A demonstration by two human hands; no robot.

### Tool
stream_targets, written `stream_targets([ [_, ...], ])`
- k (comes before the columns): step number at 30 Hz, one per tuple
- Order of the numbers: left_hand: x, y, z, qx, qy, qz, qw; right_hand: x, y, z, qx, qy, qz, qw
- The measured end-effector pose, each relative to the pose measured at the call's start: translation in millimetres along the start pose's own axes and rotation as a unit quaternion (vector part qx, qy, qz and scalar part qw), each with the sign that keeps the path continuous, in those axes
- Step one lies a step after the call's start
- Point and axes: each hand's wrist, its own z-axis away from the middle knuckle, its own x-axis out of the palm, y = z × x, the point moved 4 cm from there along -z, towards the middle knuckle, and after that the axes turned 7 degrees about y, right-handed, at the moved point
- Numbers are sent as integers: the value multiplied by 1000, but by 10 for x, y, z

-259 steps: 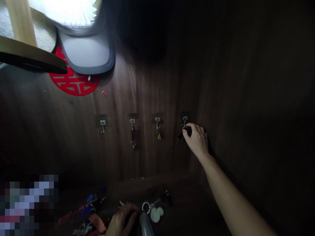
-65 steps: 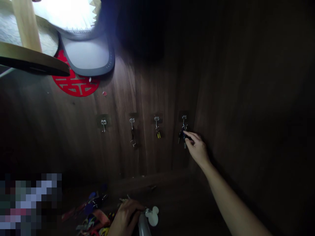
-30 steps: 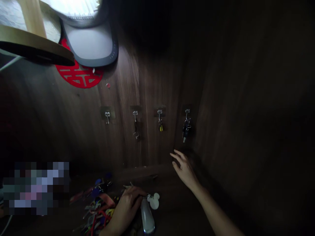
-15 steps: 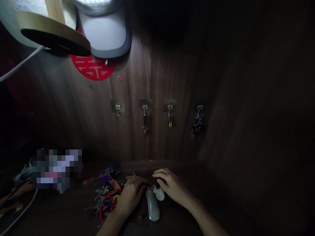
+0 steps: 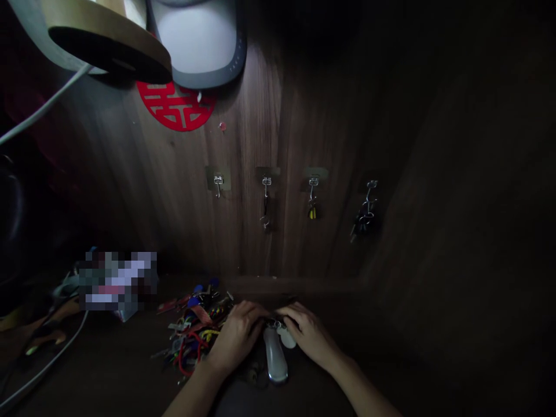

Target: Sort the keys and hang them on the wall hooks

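Note:
Between my hands lies a long grey fob (image 5: pixel 276 360) with a shiny lower end, joined by small metal rings (image 5: pixel 275 324) to a pale rounded tag (image 5: pixel 286 337). My left hand (image 5: pixel 242 331) is closed at the left side of the rings, its fingertips partly hidden. From the right, my right hand (image 5: pixel 309 333) has its bent fingers and thumb at the rings and the tag's upper edge. Left of my left hand is a heap of keys and lanyards (image 5: pixel 193 336) with red cords and blue tags. A small dark ringed item (image 5: pixel 254 373) lies below my left hand.
Along the wooden wall are a bare hook (image 5: pixel 218 182) and hooks holding a dark strap with a ring (image 5: pixel 265 217), a yellow-tagged bunch (image 5: pixel 313 211) and dark keys (image 5: pixel 364 220). A lamp (image 5: pixel 108 43) and cap (image 5: pixel 197 46) hang above. A white cable (image 5: pixel 52 365) crosses left.
My right hand has moved in closer to my left, its fingers now at the rings. The view has shifted, so the wall and hooks appear slightly higher and further right.

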Motion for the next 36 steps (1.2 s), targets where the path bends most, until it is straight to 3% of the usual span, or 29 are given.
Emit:
stream_targets([
  [3,88,78,8,20,-44,34,998,20,57,-19,-4,1,-2,1000],
  [11,94,0,-2,-3,-65,73,995,39,75,-19,-19,-4,2,1000],
  [18,119,-55,-22,-68,-21,95,993,11,-6,-19,-7,1,-13,1000],
  [28,57,0,-8,-34,-73,100,992,44,28,-11,-6,4,-19,1000],
  [31,80,-32,-24,-41,-56,111,991,55,35,-18,-15,9,-21,1000],
  [36,64,-107,-44,-103,40,159,981,64,41,-20,-18,15,-35,999],
])
